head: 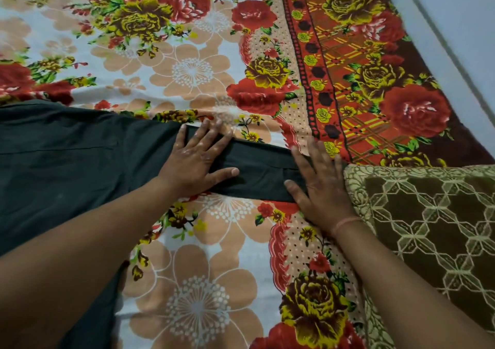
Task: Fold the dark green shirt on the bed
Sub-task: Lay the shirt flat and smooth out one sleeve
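The dark green shirt (67, 155) lies flat on the floral bed sheet (203, 255), its body at the left and one long sleeve stretched out to the right. My left hand (198, 161) presses flat on the sleeve near the shoulder, fingers spread. My right hand (321, 188) lies flat with spread fingers on the sleeve's cuff end. Neither hand grips the cloth. My left forearm covers part of the shirt's lower body.
A brown pillow (434, 231) with a cream lattice pattern sits at the right, touching my right hand and wrist. The sheet's red patterned border (348, 80) runs along the right side. A pale wall (460, 27) bounds the bed at the far right.
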